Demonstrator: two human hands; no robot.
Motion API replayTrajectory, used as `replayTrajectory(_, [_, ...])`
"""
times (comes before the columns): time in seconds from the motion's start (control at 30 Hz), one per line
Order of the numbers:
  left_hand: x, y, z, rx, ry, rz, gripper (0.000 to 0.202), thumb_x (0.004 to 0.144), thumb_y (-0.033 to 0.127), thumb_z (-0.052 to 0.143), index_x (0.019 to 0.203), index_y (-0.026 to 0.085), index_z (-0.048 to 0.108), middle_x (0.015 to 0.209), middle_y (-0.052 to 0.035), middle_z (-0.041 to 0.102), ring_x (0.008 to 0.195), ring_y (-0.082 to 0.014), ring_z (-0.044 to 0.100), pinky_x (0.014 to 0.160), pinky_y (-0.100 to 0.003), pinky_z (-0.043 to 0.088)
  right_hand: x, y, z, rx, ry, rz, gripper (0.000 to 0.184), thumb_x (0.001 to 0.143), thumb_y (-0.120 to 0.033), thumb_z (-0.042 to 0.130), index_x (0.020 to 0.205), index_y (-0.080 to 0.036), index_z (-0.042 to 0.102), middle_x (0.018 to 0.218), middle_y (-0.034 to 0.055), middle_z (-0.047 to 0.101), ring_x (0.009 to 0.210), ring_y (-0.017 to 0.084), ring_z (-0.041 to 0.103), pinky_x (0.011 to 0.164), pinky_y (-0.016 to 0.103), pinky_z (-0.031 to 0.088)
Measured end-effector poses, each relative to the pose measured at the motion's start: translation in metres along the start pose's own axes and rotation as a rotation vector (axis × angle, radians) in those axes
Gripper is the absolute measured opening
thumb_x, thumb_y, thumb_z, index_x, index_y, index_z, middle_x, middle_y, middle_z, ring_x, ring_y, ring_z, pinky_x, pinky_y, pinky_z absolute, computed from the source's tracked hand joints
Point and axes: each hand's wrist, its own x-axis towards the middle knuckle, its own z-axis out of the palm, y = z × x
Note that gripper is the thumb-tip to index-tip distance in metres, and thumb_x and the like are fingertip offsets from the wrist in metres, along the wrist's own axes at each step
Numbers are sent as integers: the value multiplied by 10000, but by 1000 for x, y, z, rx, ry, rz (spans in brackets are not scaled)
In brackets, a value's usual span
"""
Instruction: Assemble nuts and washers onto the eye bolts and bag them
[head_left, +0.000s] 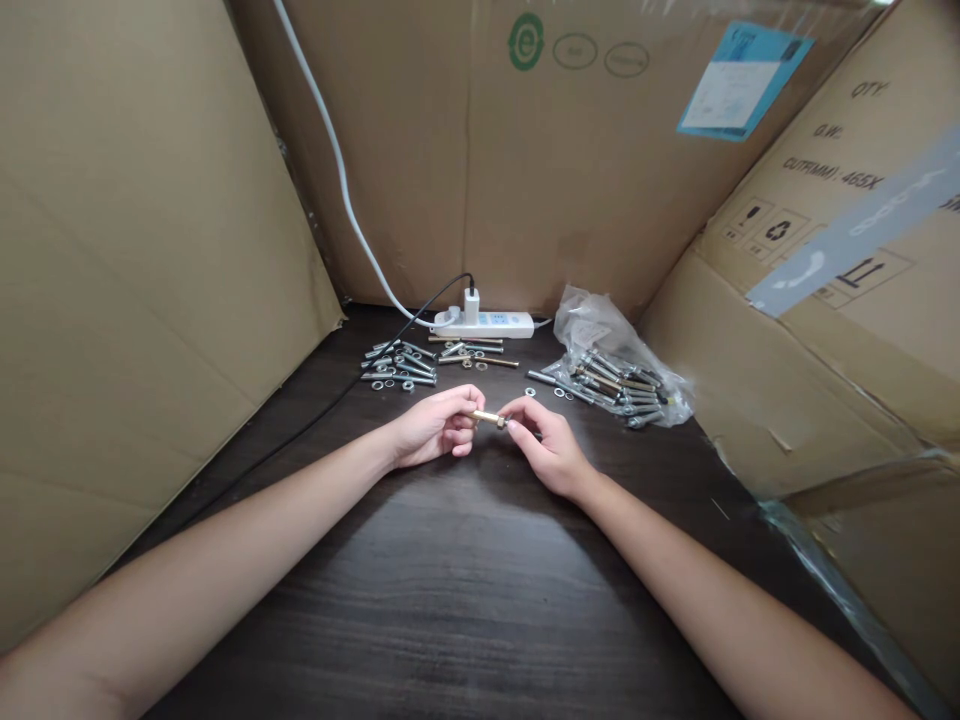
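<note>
A brass-coloured expansion bolt [489, 417] lies level between my hands above the dark table. My left hand [429, 430] is closed, its thumb and fingers pinching the left end. At the other end, beside the hex nut [501, 422], the thumb and index finger of my right hand [553, 452] are closed on the bolt's tip. Those fingertips hide part of that end. Beyond my left hand lies a group of silver bolts [416, 366] with loose nuts and washers. Brass-coloured and silver bolts [491, 361] lie to its right.
A clear plastic bag [592, 315] spills more bolts at the right. Behind the hardware sits a white power strip [517, 324] with a charger [471, 305]. Its black cable [330, 405] crosses the table on the left. Cardboard boxes [390, 160] wall in the back and sides.
</note>
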Motion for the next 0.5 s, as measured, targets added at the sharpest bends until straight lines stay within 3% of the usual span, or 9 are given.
replayTrajectory(0.5, [2,-2,-5,-27,-31,-3,54,852,164,465,801,160,479,568,70,297,424,-37,257,436,-169,365,-1,-2,-1,-89,-82,0,286,931,-301,398,760,-171,587,561,-34,480,527,102,451,562,227,336])
